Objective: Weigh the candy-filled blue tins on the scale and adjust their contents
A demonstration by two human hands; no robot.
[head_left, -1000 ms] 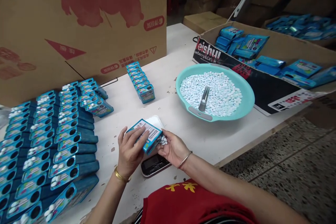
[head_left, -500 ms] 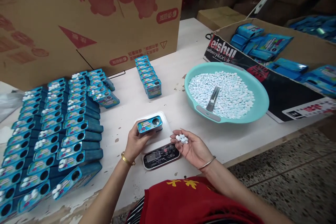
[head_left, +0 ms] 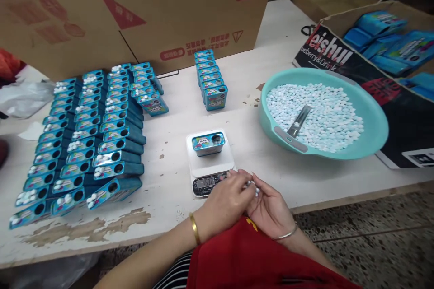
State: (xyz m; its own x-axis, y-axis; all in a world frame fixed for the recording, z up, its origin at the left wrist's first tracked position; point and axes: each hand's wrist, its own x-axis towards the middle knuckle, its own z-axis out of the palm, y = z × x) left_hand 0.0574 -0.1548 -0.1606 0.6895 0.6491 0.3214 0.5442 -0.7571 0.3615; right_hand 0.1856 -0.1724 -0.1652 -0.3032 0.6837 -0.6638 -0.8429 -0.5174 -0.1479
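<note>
My right hand [head_left: 271,210] is cupped, palm up, around a few small white candies [head_left: 252,185]. Over that palm reaches my left hand [head_left: 228,198], its fingers curled together onto the candies; the fingertips are partly hidden. Just beyond both hands a blue candy tin [head_left: 207,143] stands upright on the white kitchen scale [head_left: 195,169], the round hole in its lid facing up. The scale's display [head_left: 205,182] is lit with digits, and my left hand covers part of its button panel.
A turquoise bowl [head_left: 376,131] of white candies with a metal scoop [head_left: 299,121] sits at right. Rows of blue tins [head_left: 122,133] with candies on their lids fill the left. Another row of tins [head_left: 216,97] stands mid-table. Cardboard boxes [head_left: 200,13] line the back.
My left hand has set the tin on the scale, let go and moved over to the candies in my right palm. The display went from zero to a reading. The view has shifted.
</note>
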